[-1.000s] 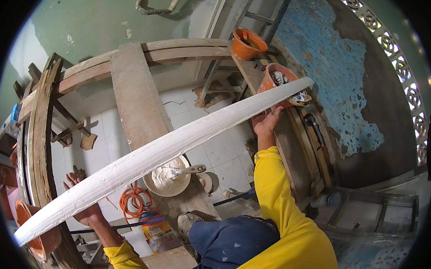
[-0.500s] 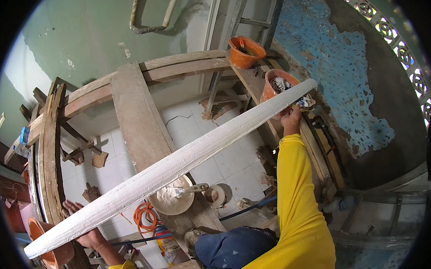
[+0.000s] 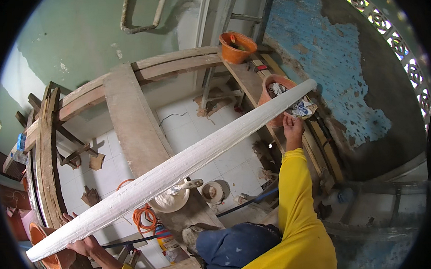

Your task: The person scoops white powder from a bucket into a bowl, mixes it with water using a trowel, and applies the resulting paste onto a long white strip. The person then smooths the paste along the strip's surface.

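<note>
A long white plaster moulding strip (image 3: 176, 168) runs diagonally from lower left to upper right across the view. My left hand (image 3: 81, 243) grips it from below near its lower left end. My right hand (image 3: 292, 127), on a yellow-sleeved arm, holds it from underneath near its upper right end, just beside an orange bucket (image 3: 273, 89) holding crumpled material. The strip hangs above wooden scaffold planks (image 3: 130, 117) and a white tiled floor far below.
A second orange bucket (image 3: 237, 46) sits on the far plank. Below lie a white bowl of plaster (image 3: 170, 199) with a tool in it, an orange coiled cord (image 3: 144, 217) and a small round tub (image 3: 212, 192). The peeling blue wall (image 3: 332, 58) is at right, the green wall (image 3: 86, 35) at left.
The view has shifted slightly, and the strip's right end with my right hand has moved a little toward the blue wall. Both hands keep their hold.
</note>
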Demonstrator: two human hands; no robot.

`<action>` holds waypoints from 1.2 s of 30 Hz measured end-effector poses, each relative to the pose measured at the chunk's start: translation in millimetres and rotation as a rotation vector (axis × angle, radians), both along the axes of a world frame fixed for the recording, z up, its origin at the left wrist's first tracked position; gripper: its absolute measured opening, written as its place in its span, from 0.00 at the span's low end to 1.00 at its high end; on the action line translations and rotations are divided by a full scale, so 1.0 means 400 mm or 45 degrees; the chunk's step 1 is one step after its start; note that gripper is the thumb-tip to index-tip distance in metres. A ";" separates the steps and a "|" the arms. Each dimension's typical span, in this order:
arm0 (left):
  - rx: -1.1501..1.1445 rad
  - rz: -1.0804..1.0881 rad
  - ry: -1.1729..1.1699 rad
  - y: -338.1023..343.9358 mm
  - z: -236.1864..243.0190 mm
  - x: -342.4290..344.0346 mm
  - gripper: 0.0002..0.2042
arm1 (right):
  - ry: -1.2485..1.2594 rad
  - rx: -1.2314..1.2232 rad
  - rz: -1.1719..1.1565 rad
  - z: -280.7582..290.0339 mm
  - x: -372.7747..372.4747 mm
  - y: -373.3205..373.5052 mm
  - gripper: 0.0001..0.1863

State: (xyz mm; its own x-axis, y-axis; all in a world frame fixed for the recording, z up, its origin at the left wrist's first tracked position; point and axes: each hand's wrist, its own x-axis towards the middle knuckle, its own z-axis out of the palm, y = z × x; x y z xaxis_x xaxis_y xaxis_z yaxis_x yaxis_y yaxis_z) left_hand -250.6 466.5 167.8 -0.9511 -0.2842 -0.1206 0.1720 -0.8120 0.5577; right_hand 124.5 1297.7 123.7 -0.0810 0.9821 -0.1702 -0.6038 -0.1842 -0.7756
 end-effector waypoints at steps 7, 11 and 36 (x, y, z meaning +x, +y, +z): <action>0.087 0.006 -0.086 0.069 0.017 0.030 0.54 | 0.032 0.066 -0.149 0.016 0.160 -0.010 0.17; 0.081 -0.829 0.646 -0.161 -0.046 0.019 0.47 | 0.011 0.374 0.321 -0.079 0.020 -0.122 0.22; -0.204 0.391 0.087 -0.130 -0.081 0.001 0.29 | -0.425 0.164 0.534 0.004 -0.002 -0.206 0.16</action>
State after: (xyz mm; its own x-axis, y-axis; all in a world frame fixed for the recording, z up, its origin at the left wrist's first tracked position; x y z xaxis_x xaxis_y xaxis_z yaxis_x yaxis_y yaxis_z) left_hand -250.3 414.5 135.3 -0.8227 -0.5683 0.0097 0.4357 -0.6196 0.6529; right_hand 123.6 1215.5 125.3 -0.4322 0.8917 -0.1343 -0.2165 -0.2472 -0.9445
